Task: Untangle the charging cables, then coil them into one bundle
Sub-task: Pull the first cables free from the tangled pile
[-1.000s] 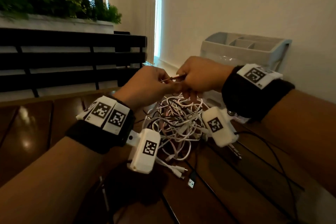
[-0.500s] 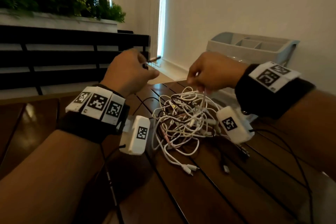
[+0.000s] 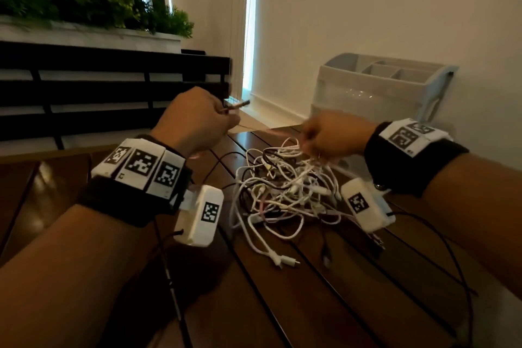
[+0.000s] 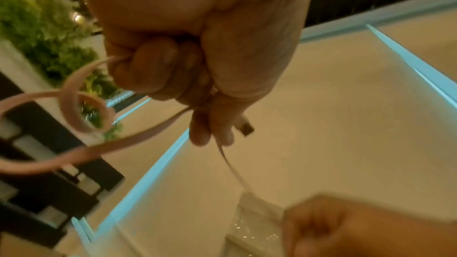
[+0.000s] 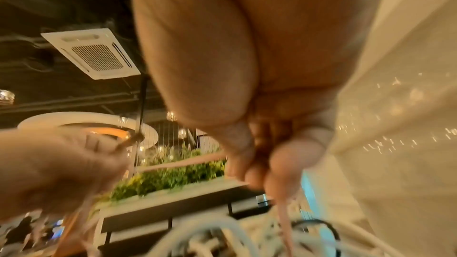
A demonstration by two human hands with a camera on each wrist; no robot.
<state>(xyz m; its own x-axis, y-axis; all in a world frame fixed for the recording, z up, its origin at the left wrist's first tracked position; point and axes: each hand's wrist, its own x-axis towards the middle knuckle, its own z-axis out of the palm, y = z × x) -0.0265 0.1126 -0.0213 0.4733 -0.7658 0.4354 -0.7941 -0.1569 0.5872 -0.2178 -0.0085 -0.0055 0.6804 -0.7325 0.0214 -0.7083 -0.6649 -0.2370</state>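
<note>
A: We have our left hand (image 3: 195,118) raised above the far left of the wooden table (image 3: 282,305), fingers curled tight round a pink cable (image 4: 74,155), thumb pressing it down. Its plug (image 3: 240,104) sticks out past our knuckles, pointing away from us and a little to the right, long axis close to level.

B: And from the left wrist view we see the same pink cable curl in a small loop beside the fist, then trail off.

A: Our right hand (image 3: 333,135) sits over the far edge of the tangle of cables (image 3: 285,192), fingertips pressed together, pinching a pink strand that runs across towards the left hand.

B: The tangle itself lies on the table between our wrists, mostly white cords with some black; two white plugs (image 3: 285,260) poke out towards us on the near side.

A: Behind the right hand stands a grey organiser (image 3: 381,85) against the wall.
</note>
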